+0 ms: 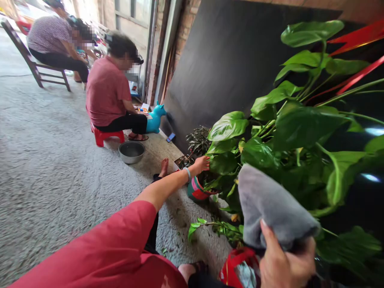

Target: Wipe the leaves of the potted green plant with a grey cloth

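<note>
My left hand (201, 165) reaches forward, its fingers closed at the edge of a broad green leaf (223, 163) on a large potted plant; the fingertips are partly hidden. Nearer to me, my right hand (285, 258) grips a folded grey cloth (270, 204), thumb on top and fingers underneath. The cloth hangs in front of the plant's lower leaves. Below my left hand stands a green and red flower pot (196, 190), and a smaller dark-leaved plant (198, 142) is just beyond.
A red bag (237, 264) sits by my foot. A metal basin (131, 152) stands on the concrete floor. One person (108, 94) sits on a red stool (108, 136) beside a blue toy animal (156, 118); others sit farther back. A dark panel (216, 68) leans behind the plants.
</note>
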`<state>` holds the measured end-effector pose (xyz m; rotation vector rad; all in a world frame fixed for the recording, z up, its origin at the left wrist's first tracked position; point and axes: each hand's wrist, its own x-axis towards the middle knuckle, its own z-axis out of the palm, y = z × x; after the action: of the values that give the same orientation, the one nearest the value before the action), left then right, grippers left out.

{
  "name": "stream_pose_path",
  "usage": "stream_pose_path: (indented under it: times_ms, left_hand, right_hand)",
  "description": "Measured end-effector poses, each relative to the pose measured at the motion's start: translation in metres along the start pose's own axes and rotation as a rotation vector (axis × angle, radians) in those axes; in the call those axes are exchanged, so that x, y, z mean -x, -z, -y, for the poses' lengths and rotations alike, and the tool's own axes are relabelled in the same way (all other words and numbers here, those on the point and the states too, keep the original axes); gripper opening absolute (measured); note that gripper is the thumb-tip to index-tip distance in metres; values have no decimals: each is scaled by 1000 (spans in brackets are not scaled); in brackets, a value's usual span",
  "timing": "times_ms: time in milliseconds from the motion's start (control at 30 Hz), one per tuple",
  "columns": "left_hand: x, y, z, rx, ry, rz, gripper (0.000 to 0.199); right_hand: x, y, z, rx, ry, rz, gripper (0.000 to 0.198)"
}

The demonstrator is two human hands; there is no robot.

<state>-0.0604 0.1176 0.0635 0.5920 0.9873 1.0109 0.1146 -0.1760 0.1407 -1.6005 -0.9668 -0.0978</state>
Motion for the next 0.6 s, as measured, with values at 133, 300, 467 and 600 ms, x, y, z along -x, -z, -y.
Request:
stream_pose_path:
  times_ms: [133,300,467,600]
  left_hand:
    - [8,-22,14,-49,10,148,28]
    - [-2,25,38,-284,91,114,8]
    - [-43,51,24,-372,-41,-102,29]
    - [-71,31,3,-400,-196,-109,60]
  right_hand:
    - [-16,-57,25,31,-103,201,101]
    - [21,-52,-6,32,-300,642,90]
    - [40,-34,-27,69,-275,688,87]
    - [40,-32,-36,55,-208,731,85]
